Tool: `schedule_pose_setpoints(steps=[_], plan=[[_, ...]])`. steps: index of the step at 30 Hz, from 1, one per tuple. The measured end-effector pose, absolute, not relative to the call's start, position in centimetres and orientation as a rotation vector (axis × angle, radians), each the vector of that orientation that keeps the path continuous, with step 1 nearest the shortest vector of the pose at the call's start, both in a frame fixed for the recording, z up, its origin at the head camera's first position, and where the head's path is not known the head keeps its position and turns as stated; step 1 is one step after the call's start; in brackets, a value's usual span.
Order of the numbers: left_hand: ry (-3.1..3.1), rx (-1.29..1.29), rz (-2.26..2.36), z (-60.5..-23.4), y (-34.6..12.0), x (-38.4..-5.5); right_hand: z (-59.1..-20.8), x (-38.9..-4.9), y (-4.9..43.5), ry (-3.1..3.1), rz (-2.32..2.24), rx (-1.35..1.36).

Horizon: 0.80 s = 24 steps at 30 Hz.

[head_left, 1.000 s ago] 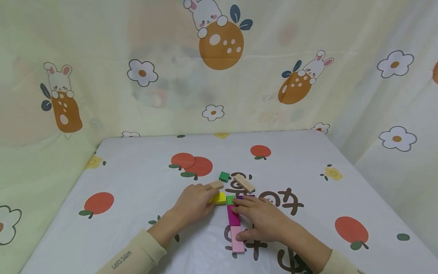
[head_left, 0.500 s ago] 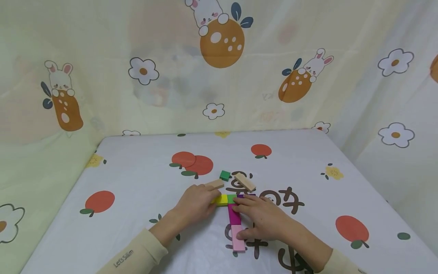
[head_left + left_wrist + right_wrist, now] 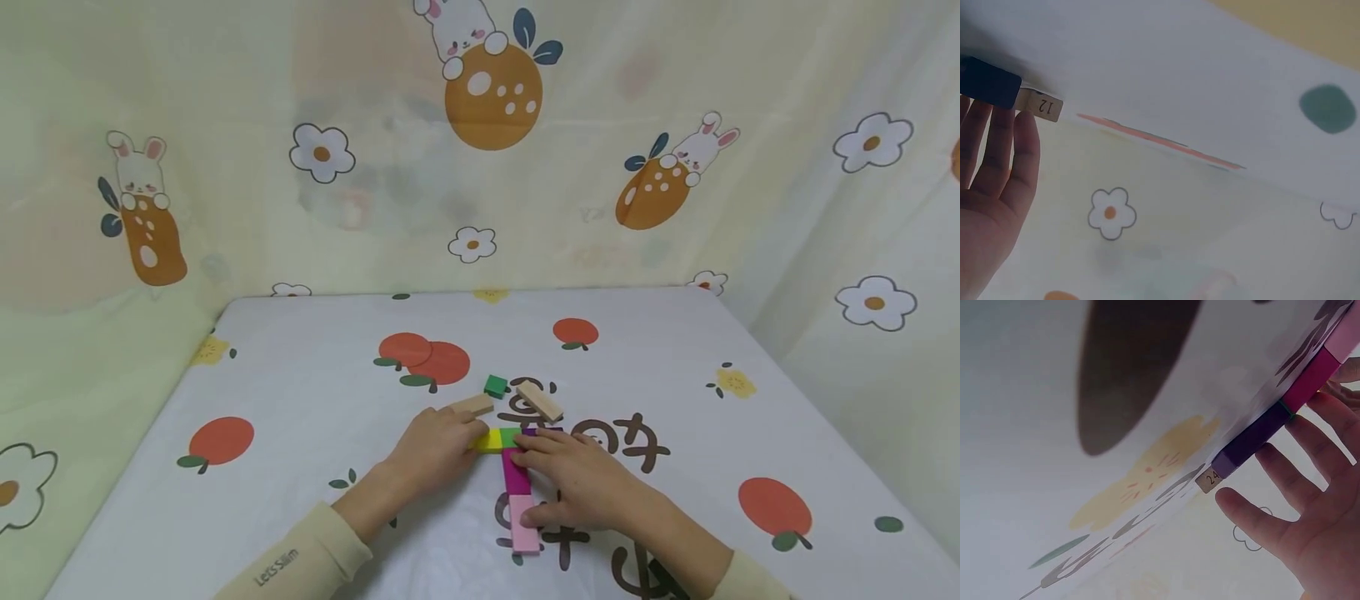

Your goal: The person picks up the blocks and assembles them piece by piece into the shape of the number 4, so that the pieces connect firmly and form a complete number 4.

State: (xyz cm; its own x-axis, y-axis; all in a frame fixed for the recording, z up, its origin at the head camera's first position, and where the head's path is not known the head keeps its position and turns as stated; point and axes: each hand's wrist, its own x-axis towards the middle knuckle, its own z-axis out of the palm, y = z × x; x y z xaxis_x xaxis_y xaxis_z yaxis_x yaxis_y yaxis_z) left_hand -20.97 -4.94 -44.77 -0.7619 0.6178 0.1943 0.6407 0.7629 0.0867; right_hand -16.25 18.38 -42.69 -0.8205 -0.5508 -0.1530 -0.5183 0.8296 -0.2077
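My left hand [image 3: 438, 442] is at the left end of a row of blocks and holds a dark blue block [image 3: 990, 82]; its thumb is out of sight in the left wrist view. A yellow block [image 3: 490, 440] runs from under its fingers to a green block [image 3: 510, 437] and a purple block [image 3: 1252, 439]. From the green one, a magenta block [image 3: 517, 472] and a pink block [image 3: 524, 533] extend toward me. My right hand [image 3: 588, 479] lies over the purple block with fingers spread, touching the blocks, its thumb at the pink one.
Behind the row lie two plain wooden blocks, one at the left [image 3: 474, 405] and one at the right [image 3: 539, 401]. A dark green block [image 3: 496, 386] sits between them. The printed white cloth [image 3: 300, 358] covers the table, with a patterned curtain [image 3: 375, 233] behind.
The left hand has slid slightly right along the yellow block, covering more of it. My right hand stays over the purple and pink blocks. The view shifts a little.
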Motion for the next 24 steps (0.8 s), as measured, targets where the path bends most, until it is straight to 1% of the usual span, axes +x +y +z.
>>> schedule_pose_setpoints(steps=[24], plan=[[-2.745,-0.992,-0.004,-45.49,-4.60,-20.26,-42.89,-16.09,18.34,2.815,-0.247,-0.826]])
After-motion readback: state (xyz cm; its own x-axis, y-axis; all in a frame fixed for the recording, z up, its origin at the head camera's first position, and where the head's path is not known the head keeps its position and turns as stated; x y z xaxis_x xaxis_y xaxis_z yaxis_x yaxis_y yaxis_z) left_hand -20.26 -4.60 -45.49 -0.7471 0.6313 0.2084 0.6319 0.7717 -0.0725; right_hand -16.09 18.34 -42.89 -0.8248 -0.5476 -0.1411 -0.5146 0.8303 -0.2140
